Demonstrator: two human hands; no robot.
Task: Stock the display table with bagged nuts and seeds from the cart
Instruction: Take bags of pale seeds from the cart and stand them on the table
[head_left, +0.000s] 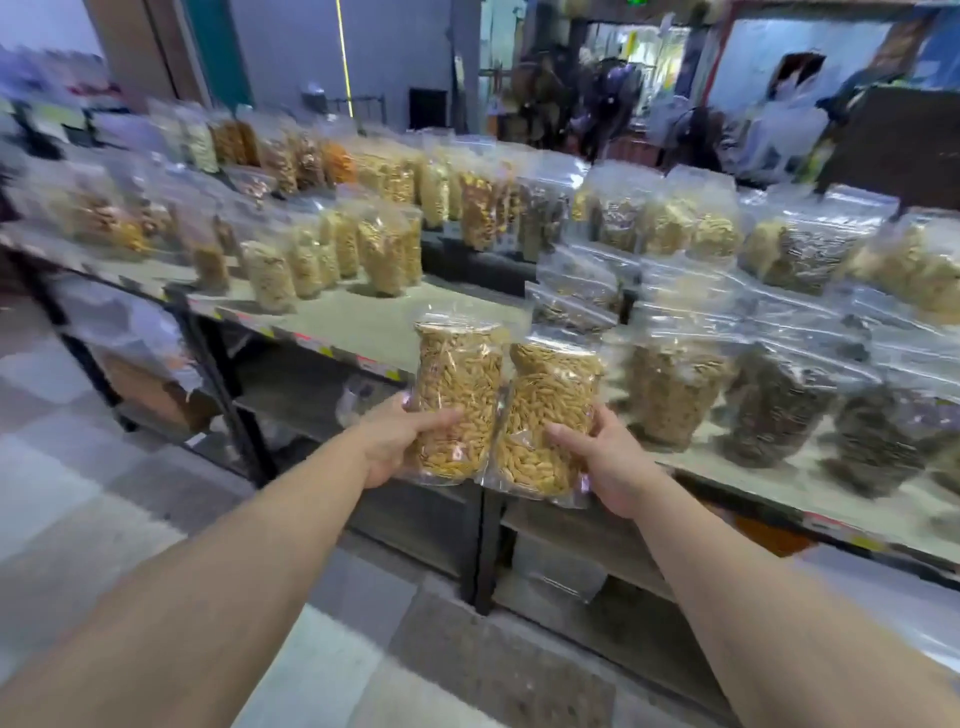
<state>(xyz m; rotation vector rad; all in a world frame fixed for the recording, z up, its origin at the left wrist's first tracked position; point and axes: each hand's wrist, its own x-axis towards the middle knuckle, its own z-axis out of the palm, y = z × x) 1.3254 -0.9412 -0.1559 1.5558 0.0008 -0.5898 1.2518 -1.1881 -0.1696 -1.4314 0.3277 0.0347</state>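
Bagged seeds: two clear bags of pale seeds, one in each hand, held upright side by side in the air just short of the table's front edge
Left hand (400, 441): clamped on the left bag (457, 400), thumb across its lower front
Right hand (602, 457): clamped on the right bag (545, 421), which tilts slightly and touches the other
Table (363, 322): a bare strip lies straight ahead, between the standing pale bags (332, 254) to the left and the darker seed bags (774, 405) to the right
Doing it well: probably set each bag on its flat base in that strip, in line with its neighbours, and loosen the grip only once it stands
Risk: a slack, top-heavy bag may topple
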